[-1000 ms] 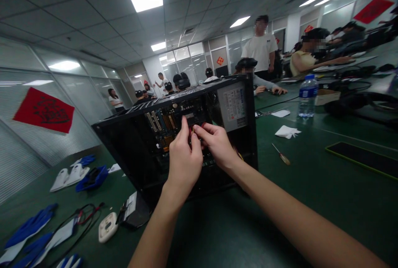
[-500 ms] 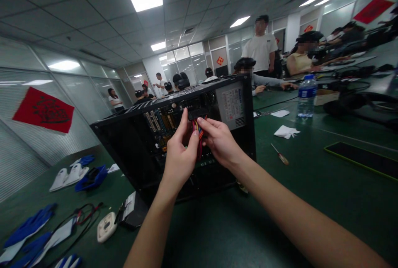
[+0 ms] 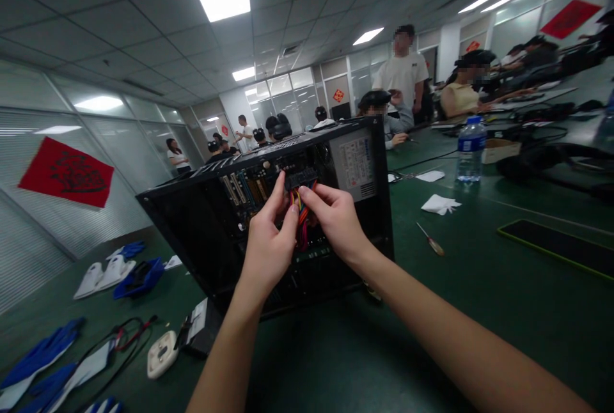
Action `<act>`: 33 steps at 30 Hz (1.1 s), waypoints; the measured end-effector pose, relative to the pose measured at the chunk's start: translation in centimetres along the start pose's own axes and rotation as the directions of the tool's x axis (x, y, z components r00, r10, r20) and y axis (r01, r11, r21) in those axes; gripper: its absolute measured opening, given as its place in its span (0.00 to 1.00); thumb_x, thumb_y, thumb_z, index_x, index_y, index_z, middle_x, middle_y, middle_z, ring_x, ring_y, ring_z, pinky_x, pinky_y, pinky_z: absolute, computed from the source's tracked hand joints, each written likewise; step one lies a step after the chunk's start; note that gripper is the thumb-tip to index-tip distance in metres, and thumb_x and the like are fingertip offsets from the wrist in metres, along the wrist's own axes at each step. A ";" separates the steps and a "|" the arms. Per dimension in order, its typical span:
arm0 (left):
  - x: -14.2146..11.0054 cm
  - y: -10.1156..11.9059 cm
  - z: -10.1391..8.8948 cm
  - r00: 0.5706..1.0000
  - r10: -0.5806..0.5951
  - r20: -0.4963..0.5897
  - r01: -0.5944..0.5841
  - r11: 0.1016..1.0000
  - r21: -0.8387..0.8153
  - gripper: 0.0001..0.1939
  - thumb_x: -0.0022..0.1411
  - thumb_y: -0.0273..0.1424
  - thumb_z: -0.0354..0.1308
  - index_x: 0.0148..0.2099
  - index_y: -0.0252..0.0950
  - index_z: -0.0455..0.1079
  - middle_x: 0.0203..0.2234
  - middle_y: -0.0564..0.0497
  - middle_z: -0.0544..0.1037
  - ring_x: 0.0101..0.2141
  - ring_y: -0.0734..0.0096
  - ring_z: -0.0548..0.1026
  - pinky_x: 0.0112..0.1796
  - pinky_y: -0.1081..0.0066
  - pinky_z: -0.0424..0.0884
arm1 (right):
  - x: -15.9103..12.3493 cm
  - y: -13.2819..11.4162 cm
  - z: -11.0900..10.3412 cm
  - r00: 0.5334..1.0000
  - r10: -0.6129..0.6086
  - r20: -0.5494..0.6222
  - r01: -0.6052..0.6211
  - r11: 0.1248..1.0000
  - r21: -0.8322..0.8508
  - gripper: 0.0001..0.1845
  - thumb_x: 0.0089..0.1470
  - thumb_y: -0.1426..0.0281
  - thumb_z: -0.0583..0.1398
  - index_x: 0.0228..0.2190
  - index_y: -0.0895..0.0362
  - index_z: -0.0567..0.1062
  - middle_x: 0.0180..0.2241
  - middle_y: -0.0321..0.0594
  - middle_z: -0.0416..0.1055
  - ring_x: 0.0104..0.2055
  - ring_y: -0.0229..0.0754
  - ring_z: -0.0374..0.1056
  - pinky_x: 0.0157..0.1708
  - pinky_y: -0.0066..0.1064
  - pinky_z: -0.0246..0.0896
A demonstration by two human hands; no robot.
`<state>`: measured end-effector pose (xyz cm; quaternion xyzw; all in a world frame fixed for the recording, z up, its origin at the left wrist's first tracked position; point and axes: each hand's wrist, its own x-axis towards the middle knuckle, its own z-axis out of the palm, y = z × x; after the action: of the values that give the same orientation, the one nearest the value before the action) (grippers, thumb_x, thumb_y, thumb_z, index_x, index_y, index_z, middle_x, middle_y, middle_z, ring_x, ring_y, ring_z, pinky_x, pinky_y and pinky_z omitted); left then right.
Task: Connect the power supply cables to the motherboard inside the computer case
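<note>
Multicoloured wires (image 3: 303, 215) in both near-closed hands (image 3: 268, 234) (image 3: 338, 222)

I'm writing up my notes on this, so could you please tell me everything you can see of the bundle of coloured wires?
The bundle of coloured wires has thin, plastic-looking strands, with yellow, orange, blue and magenta showing. It hangs in a curve at the open side of the computer case, below a dark block. The left hand and right hand flank its top, thumbs at it; its ends are hidden.
</note>
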<state>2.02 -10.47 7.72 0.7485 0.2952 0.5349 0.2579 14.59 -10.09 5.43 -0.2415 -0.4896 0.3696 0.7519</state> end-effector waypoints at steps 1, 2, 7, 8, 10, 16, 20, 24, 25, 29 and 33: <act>0.0 0.0 0.0 1.000 0.000 -0.008 0.000 1.000 0.014 0.33 0.64 0.34 0.60 0.70 0.37 0.61 0.58 0.46 0.75 0.58 0.59 0.73 0.59 0.63 0.68 | -0.1 -0.1 0.1 1.000 -0.022 -0.002 0.022 1.000 -0.023 0.20 0.49 0.51 0.68 0.26 0.57 0.78 0.28 0.37 0.74 0.29 0.38 0.66 0.30 0.29 0.63; -0.1 -0.1 0.0 1.000 -0.003 -0.016 0.003 1.000 0.031 0.32 0.65 0.33 0.60 0.70 0.36 0.61 0.58 0.46 0.76 0.57 0.59 0.74 0.58 0.63 0.68 | -0.2 -0.1 0.1 0.999 -0.038 -0.002 0.037 0.998 -0.042 0.20 0.50 0.52 0.67 0.26 0.57 0.79 0.28 0.37 0.74 0.30 0.39 0.67 0.31 0.30 0.64; -0.2 -0.5 0.4 0.999 -0.020 -0.040 0.023 0.997 0.073 0.30 0.67 0.33 0.57 0.69 0.35 0.62 0.50 0.46 0.81 0.53 0.61 0.77 0.54 0.66 0.73 | -0.4 0.0 0.3 0.998 -0.065 0.004 0.066 0.994 -0.088 0.18 0.53 0.55 0.65 0.25 0.57 0.78 0.28 0.38 0.74 0.30 0.40 0.67 0.32 0.31 0.64; -0.2 -0.5 0.4 0.999 -0.016 -0.039 0.019 0.997 0.070 0.29 0.67 0.33 0.57 0.69 0.34 0.63 0.50 0.46 0.81 0.53 0.60 0.77 0.54 0.65 0.73 | -0.4 0.0 0.3 0.998 -0.068 0.003 0.068 0.993 -0.093 0.18 0.53 0.54 0.65 0.25 0.57 0.78 0.28 0.38 0.74 0.30 0.40 0.66 0.32 0.31 0.64; -0.2 -0.5 0.3 0.999 -0.007 -0.033 0.010 0.998 0.063 0.28 0.66 0.33 0.58 0.67 0.34 0.66 0.51 0.46 0.80 0.53 0.60 0.77 0.55 0.64 0.72 | -0.3 0.0 0.2 0.998 -0.069 -0.003 0.068 0.992 -0.104 0.19 0.53 0.54 0.65 0.24 0.57 0.78 0.27 0.38 0.74 0.30 0.40 0.66 0.31 0.30 0.63; 0.4 -0.1 -0.8 0.992 -0.112 0.060 0.112 0.994 0.013 0.20 0.62 0.37 0.63 0.53 0.33 0.79 0.46 0.44 0.83 0.44 0.57 0.81 0.44 0.63 0.77 | 0.0 -0.4 -0.2 0.996 -0.087 -0.023 0.083 0.985 -0.148 0.21 0.54 0.53 0.64 0.24 0.57 0.75 0.24 0.37 0.71 0.27 0.38 0.63 0.26 0.28 0.59; 0.9 -0.1 -1.6 0.980 -0.191 0.063 0.196 0.978 -0.072 0.19 0.58 0.40 0.67 0.47 0.32 0.81 0.36 0.44 0.84 0.37 0.60 0.81 0.39 0.65 0.77 | 0.3 -0.4 -0.7 0.993 -0.117 -0.026 0.111 0.979 -0.172 0.20 0.55 0.53 0.64 0.24 0.57 0.75 0.24 0.36 0.70 0.27 0.39 0.64 0.27 0.29 0.59; 1.3 -0.8 -1.8 0.966 -0.237 0.107 0.253 0.952 -0.172 0.18 0.59 0.44 0.66 0.36 0.32 0.83 0.32 0.44 0.83 0.35 0.64 0.79 0.37 0.70 0.75 | 0.5 -0.3 -1.1 0.986 -0.167 -0.003 0.161 0.956 -0.246 0.21 0.58 0.54 0.62 0.23 0.57 0.73 0.25 0.37 0.70 0.27 0.38 0.63 0.29 0.29 0.58; 1.3 -1.1 -1.7 0.960 -0.251 0.121 0.272 0.938 -0.215 0.18 0.58 0.44 0.67 0.36 0.32 0.83 0.31 0.46 0.82 0.34 0.67 0.78 0.37 0.71 0.74 | 0.6 -0.3 -1.2 0.984 -0.179 -0.001 0.172 0.948 -0.266 0.20 0.58 0.55 0.62 0.23 0.57 0.73 0.25 0.36 0.70 0.27 0.38 0.62 0.28 0.29 0.58; 1.5 -2.1 -1.4 0.954 -0.274 0.124 0.300 0.901 -0.314 0.18 0.54 0.42 0.70 0.41 0.34 0.83 0.27 0.50 0.79 0.30 0.73 0.75 0.40 0.71 0.73 | 0.9 -0.4 -1.7 0.975 -0.223 0.006 0.212 0.920 -0.329 0.19 0.60 0.57 0.61 0.25 0.57 0.74 0.24 0.35 0.68 0.26 0.38 0.61 0.27 0.29 0.55; 1.7 -2.6 -1.2 0.970 -0.235 0.055 0.240 0.961 -0.137 0.18 0.56 0.42 0.68 0.42 0.33 0.83 0.30 0.47 0.82 0.33 0.67 0.77 0.41 0.69 0.73 | 1.5 -1.1 -2.6 0.958 -0.282 0.049 0.271 0.837 -0.476 0.19 0.60 0.59 0.61 0.22 0.57 0.74 0.23 0.36 0.69 0.26 0.37 0.61 0.28 0.29 0.53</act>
<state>0.93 -7.32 7.35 0.6975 0.3388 0.5052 0.3788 17.65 -9.62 6.02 -0.3503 -0.5866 0.1223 0.7199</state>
